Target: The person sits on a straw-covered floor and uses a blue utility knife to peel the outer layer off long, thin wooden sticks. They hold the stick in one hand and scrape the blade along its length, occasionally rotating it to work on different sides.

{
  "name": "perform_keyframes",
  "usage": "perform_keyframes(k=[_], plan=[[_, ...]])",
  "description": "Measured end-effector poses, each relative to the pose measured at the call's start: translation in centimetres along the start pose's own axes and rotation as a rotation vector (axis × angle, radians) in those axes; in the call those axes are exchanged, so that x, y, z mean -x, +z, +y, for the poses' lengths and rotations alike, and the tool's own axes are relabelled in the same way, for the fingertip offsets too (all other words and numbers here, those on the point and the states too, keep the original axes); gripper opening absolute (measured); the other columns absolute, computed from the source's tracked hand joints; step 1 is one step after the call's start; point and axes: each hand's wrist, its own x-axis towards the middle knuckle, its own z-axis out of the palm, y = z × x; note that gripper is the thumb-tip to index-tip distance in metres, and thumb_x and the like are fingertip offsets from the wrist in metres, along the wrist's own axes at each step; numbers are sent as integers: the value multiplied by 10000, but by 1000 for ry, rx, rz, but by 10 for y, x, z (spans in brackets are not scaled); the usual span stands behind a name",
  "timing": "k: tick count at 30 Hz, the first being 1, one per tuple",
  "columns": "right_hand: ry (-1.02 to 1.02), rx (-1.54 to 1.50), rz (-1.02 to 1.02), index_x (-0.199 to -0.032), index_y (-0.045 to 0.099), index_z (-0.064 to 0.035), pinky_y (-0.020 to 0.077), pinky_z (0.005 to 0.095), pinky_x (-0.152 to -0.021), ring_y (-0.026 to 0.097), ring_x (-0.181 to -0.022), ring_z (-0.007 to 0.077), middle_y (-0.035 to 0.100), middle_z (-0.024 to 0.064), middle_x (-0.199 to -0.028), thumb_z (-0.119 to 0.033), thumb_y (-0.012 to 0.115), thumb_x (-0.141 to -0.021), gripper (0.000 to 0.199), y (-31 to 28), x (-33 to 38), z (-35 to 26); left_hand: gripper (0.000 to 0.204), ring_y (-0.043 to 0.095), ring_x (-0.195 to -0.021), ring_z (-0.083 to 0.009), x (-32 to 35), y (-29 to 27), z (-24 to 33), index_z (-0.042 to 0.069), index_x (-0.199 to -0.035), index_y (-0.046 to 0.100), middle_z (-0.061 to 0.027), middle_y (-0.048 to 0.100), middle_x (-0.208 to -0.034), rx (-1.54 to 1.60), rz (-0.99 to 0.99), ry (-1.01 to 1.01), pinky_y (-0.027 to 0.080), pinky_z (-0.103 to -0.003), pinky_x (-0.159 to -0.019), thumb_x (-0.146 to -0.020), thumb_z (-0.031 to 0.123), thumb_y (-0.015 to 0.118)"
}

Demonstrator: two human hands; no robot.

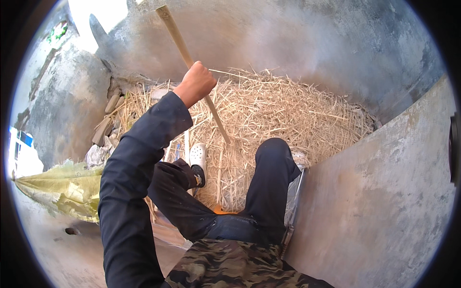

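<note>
The wooden pole (192,62) ran on a long slant from the upper left, by the concrete wall (336,43), down and to the right into the straw pile (288,110). The left hand (194,84) had its fingers closed around the shaft about midway, above the white shoe (198,161). The right hand was out of view.

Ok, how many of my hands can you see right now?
1. The left hand is raised over the straw pile, closed round the wooden handle. The right hand is not in the picture; it may be below the frame.
</note>
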Motion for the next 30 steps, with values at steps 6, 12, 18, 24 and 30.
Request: perform_keyframes(k=[6, 12, 18, 24, 30], plan=[[-24, 26, 5, -854, 670, -12, 505, 471, -572, 647, -647, 304, 654, 167, -744, -270, 606, -850, 266, -3, -6, -3, 135, 642, -628, -179, -1, 16, -8, 181, -609, 668, 0, 652, -620, 37, 49, -35, 381, -323, -592, -736, 224, 655], [-35, 50, 13, -850, 664, -5, 507, 467, -555, 644, -620, 299, 653, 165, -740, -250, 611, -847, 251, -9, -1, -3, 116, 663, -647, -192, -2, 27, -20, 179, -618, 678, -7, 669, -648, 47, 7, -62, 405, -332, -540, -726, 220, 666], [-182, -2, 39, -845, 657, 2, 508, 462, -539, 641, -592, 294, 653, 164, -735, -230, 617, -844, 236, -60, 23, -11, 112, 664, -647, -193, 3, 45, -28, 179, -624, 687, -10, 671, -646, 91, -10, -97, 402, -338, -523, -728, 216, 665], [-117, -970, -265, -948, 556, 27, 492, 308, -497, 585, -514, 171, 587, 97, -687, -15, 614, -784, 179, -272, 122, -124, 131, 658, -646, -182, 9, 45, -26, 186, -630, 689, -5, 670, -646, 109, 5, -130, 399, -332, -565, -751, 213, 645], [-536, -976, 144, -876, 530, -32, 404, 234, -433, 509, -471, 101, 527, 24, -631, -62, 586, -826, 81, -349, 127, -236, 145, 655, -651, -173, 10, 57, -26, 194, -624, 684, 4, 665, -636, 97, 92, -153, 395, -323, -587, -759, 219, 637]])
